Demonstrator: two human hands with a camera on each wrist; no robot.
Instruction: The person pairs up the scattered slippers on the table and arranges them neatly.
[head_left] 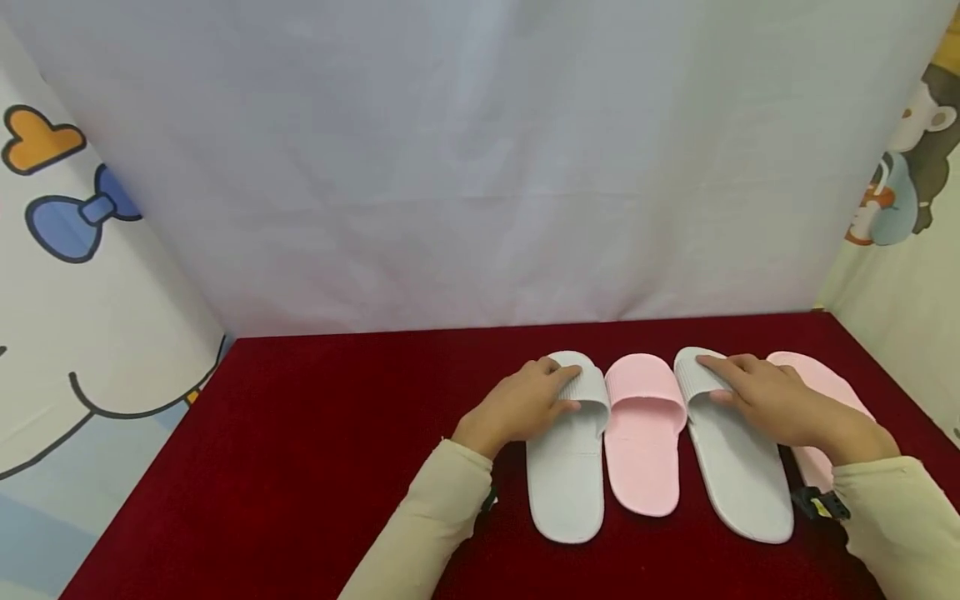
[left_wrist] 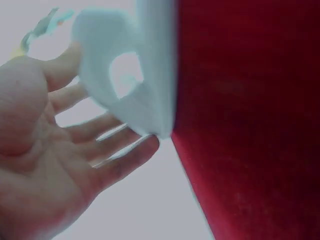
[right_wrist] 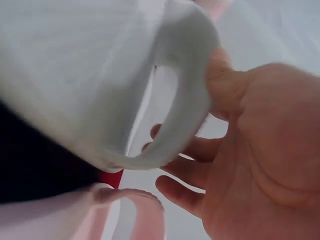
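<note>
Four slippers stand side by side, toes away from me: white, pink, white, pink. My left hand (head_left: 528, 402) holds the strap of the left white slipper (head_left: 567, 492), thumb at the strap's near edge and fingers over it. In the left wrist view, that white strap (left_wrist: 97, 55) runs between thumb and fingers. My right hand (head_left: 780, 400) grips the strap of the other white slipper (head_left: 738, 475). The right wrist view has the thumb (right_wrist: 222, 82) against the white strap (right_wrist: 192, 95), with fingertips showing behind it. Both white slippers lie sole down.
Between the white slippers lies a pink slipper (head_left: 643, 454); the far-right pink slipper (head_left: 821, 379) is partly hidden under my right hand and forearm. A dark red cloth (head_left: 300, 467) covers the table. A pale curtain (head_left: 480, 183) hangs behind, with printed cartoon sheets at both sides.
</note>
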